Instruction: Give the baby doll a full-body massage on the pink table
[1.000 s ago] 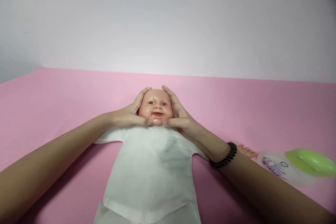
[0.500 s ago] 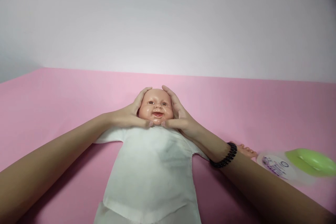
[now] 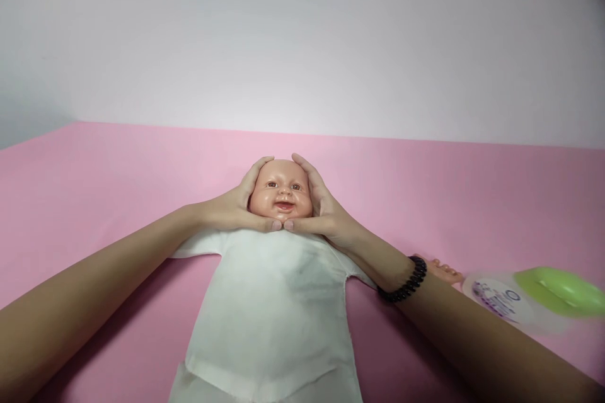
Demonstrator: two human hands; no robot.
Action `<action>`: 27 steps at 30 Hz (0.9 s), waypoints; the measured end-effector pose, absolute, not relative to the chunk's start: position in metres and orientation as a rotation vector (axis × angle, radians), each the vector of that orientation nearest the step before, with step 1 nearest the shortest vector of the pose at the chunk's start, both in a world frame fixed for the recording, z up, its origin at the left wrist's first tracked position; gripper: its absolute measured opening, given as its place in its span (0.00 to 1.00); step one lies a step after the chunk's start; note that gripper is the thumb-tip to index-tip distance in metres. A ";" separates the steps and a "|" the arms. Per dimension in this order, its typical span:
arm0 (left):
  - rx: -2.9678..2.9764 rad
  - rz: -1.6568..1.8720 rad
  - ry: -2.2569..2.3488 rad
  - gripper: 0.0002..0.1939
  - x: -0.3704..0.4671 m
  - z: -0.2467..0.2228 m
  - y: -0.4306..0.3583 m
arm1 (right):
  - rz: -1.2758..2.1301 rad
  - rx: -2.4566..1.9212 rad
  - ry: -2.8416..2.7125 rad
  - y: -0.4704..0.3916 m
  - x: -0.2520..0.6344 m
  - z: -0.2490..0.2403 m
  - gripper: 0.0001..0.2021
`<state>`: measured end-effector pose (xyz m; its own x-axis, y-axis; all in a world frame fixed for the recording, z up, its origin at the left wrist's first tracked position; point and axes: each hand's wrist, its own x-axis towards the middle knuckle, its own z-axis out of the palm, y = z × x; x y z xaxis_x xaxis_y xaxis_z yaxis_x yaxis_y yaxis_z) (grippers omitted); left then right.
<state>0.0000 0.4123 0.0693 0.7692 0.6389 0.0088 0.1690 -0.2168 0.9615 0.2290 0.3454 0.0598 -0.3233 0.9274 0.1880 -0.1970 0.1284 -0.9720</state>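
Observation:
A baby doll (image 3: 282,190) with a hard, shiny head lies on its back, dressed in a white shirt (image 3: 274,302). My left hand (image 3: 239,204) cups the left side of its head, fingers curved up to the crown and thumb laid under the chin. On the other side my right hand (image 3: 326,208) mirrors this hold. The two thumb tips almost meet below the doll's mouth. Both palms press against the cheeks and hide the doll's ears. One doll hand (image 3: 444,272) shows beyond my right wrist.
A clear bottle (image 3: 505,299) with a green cap (image 3: 560,291) lies at the right, behind my right forearm. A black coil band (image 3: 406,283) circles my right wrist. The pink surface (image 3: 118,182) meets a pale wall (image 3: 302,44) at the back.
Both thumbs have slid inward along the doll's chin, so their tips are closer together. The doll, the bottle and my arms stay where they were.

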 end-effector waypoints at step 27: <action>1.786 0.452 0.638 0.66 0.000 0.076 0.410 | 1.400 -0.806 -1.373 0.344 0.228 0.062 0.58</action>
